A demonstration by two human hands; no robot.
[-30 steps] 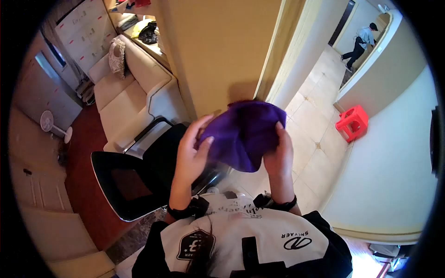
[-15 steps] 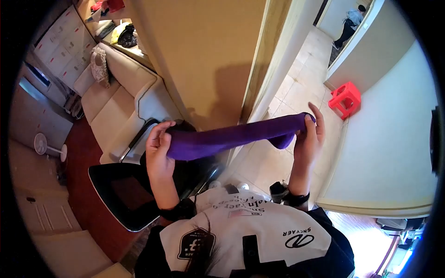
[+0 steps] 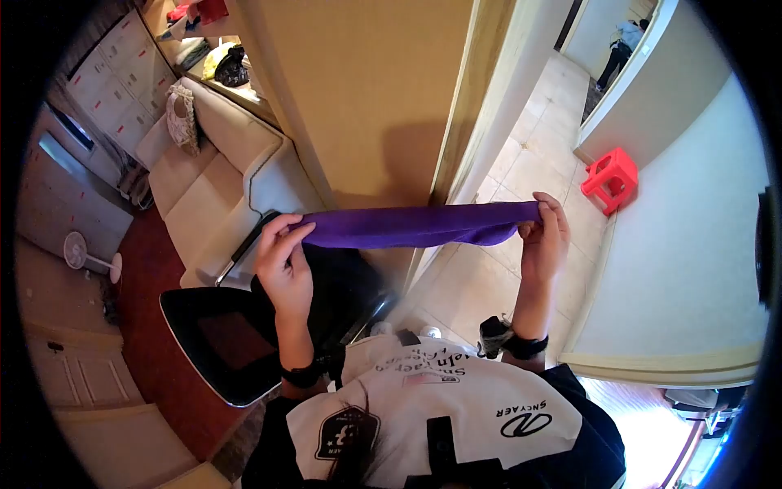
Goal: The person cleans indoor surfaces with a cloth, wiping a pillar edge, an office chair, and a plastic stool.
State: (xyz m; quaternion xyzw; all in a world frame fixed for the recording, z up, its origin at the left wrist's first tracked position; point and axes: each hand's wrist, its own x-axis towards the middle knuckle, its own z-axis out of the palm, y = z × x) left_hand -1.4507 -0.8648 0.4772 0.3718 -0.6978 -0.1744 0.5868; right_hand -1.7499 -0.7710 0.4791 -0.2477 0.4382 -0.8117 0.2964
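Evenly, purple cloth (image 3: 407, 226) is being stretched between two hands

Opposite ends are being pinched by the left hand (image 3: 285, 265) and right hand (image 3: 544, 244), fingers curled nearly closed. Before the chest, the cloth is being held almost level, its lower edge being left sagging near the right hand. Were either light pinch being loosened, an end could be dropped toward the black chair (image 3: 183, 334) or floor (image 3: 476, 277). Farther off, space is being taken up by a red stool (image 3: 621, 174).

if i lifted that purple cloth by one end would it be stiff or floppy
Probably floppy: the purple cloth sags in a loose fold near the right hand. Likely light for its size, too: the left hand just pinches one end and the right hand the other.
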